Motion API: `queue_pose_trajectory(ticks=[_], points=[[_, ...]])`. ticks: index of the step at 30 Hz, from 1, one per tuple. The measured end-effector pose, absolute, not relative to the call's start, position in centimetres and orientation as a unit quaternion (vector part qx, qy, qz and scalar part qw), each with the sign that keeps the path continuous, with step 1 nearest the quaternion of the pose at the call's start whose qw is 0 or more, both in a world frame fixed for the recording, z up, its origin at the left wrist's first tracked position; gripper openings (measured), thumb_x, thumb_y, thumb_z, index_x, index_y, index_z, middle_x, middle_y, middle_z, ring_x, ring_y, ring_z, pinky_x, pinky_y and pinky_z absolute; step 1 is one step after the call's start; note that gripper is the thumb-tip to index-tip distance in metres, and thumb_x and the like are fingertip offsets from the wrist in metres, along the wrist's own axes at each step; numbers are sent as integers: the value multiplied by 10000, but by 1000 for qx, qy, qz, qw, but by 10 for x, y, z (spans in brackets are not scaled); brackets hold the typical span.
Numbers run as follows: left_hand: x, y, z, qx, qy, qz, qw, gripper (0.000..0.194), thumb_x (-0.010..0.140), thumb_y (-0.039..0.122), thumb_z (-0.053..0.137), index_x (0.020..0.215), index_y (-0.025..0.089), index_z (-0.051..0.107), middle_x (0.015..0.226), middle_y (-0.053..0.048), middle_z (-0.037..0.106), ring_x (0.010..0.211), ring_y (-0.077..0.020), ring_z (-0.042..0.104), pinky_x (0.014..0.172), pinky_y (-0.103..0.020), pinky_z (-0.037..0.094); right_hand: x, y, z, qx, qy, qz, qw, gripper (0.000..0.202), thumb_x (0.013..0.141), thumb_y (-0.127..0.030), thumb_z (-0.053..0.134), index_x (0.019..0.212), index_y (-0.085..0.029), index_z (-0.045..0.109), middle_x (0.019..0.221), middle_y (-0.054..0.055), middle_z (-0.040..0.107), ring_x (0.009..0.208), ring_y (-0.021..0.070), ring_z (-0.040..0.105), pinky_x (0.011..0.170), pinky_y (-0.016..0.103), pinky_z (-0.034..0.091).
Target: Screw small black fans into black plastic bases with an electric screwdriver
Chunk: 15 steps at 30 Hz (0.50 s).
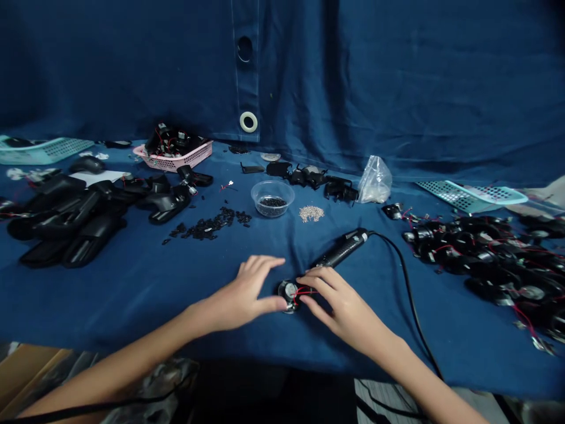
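A small round black part with a silvery disc and red wires (289,291) lies on the blue cloth in front of me, between my hands. My left hand (242,294) is open at its left, fingers stretched and apart, with the thumb tip by the part's lower left edge. From the right, the bent fingers and thumb of my right hand (335,303) close on the part's right edge, where the red wires run in under the fingers. Just behind that hand lies a black electric screwdriver (342,248), its near end partly hidden by my fingers.
A clear bowl of small dark pieces (272,200) stands mid-table, between loose black pieces (212,225) and a pile of screws (311,213). Black housings (83,212) lie left; wired parts (481,247) lie right. The screwdriver's cable (408,282) curves toward the front edge.
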<state>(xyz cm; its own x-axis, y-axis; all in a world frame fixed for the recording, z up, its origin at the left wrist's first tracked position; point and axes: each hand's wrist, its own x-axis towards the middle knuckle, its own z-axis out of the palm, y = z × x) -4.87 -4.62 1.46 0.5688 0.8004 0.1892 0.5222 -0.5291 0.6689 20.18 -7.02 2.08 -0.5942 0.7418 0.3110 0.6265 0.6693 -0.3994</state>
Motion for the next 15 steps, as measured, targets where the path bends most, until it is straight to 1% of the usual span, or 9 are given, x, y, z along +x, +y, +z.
queue_pose_trajectory(ticks=[2, 3, 4, 6, 8, 10, 12, 13, 15], points=[[-67, 0, 31, 814, 422, 320, 240, 393, 944, 449, 527, 1286, 257, 518, 1276, -84, 565, 1185, -237, 510, 1028, -457, 408, 199, -70, 20, -394, -878, 118, 247, 314, 928, -244, 541, 1239, -209, 526, 1177, 102, 567, 1129, 198, 543, 983, 391, 497], [-77, 30, 38, 794, 448, 358, 201, 321, 957, 426, 509, 1210, 236, 563, 1216, -71, 598, 1131, -216, 539, 1004, -429, 424, 197, -69, 19, -394, -875, 112, 257, 342, 917, -249, 558, 1254, -210, 517, 1182, 107, 566, 1135, 205, 545, 979, 396, 504], [-87, 65, 44, 771, 480, 385, 162, 295, 957, 401, 512, 1165, 203, 578, 1172, -69, 618, 1077, -196, 562, 971, -395, 442, 196, -68, 17, -390, -874, 106, 269, 366, 903, -252, 578, 1261, -209, 514, 1179, 111, 568, 1129, 211, 550, 966, 396, 513], [-102, 139, 51, 731, 557, 381, 98, 300, 914, 334, 578, 1129, 126, 572, 1119, -80, 641, 983, -157, 578, 908, -339, 458, 192, -67, 13, -376, -873, 93, 297, 403, 875, -253, 618, 1261, -198, 516, 1152, 114, 585, 1087, 215, 568, 928, 389, 531], [-110, 206, 50, 714, 586, 371, 90, 330, 849, 307, 656, 1049, 57, 573, 1022, -86, 668, 905, -136, 567, 900, -355, 439, 189, -65, 8, -359, -872, 89, 320, 372, 858, -232, 638, 1216, -194, 541, 1083, 100, 615, 999, 203, 590, 878, 373, 542], [-111, 258, 42, 703, 602, 368, 91, 313, 854, 352, 641, 875, 48, 570, 870, -43, 675, 871, -112, 558, 921, -371, 409, 187, -64, 7, -352, -870, 103, 330, 300, 855, -212, 638, 1147, -197, 568, 997, 75, 639, 897, 182, 599, 826, 348, 547], [-107, 294, 30, 696, 610, 365, 99, 378, 877, 401, 593, 707, 71, 524, 745, -1, 645, 851, -92, 559, 931, -372, 385, 186, -63, 7, -356, -864, 124, 334, 232, 857, -222, 638, 1081, -199, 580, 927, 55, 649, 814, 166, 591, 761, 319, 545], [-104, 307, 23, 694, 612, 364, 104, 417, 890, 416, 561, 648, 84, 494, 704, 15, 626, 845, -84, 559, 932, -367, 375, 185, -62, 8, -360, -861, 132, 334, 211, 856, -240, 645, 1053, -199, 582, 901, 47, 650, 786, 161, 585, 729, 306, 540], [-98, 326, 12, 693, 611, 366, 112, 471, 930, 419, 462, 584, 100, 449, 665, 40, 600, 849, -61, 559, 935, -346, 352, 185, -61, 10, -373, -859, 136, 323, 195, 843, -264, 665, 1009, -199, 584, 875, 37, 652, 771, 159, 579, 713, 294, 532]])
